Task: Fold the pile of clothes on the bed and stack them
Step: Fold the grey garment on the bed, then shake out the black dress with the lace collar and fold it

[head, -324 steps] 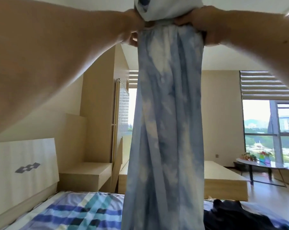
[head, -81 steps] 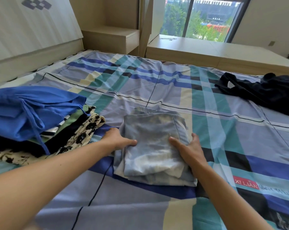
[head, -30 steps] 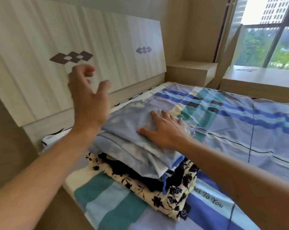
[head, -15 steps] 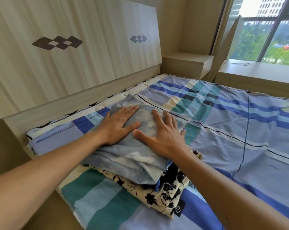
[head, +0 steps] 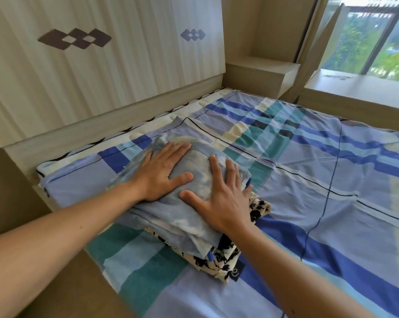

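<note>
The folded pale blue tie-dye garment (head: 184, 216) tops the stack (head: 221, 260) near the headboard (head: 102, 72); the left hand (head: 161, 173) and right hand (head: 223, 198) press flat on it, fingers spread wide.

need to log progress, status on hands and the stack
Left hand and right hand open, pressing flat on pale blue garment. It tops the stack, over black-and-cream floral piece, near headboard. Nothing in the way.
</note>
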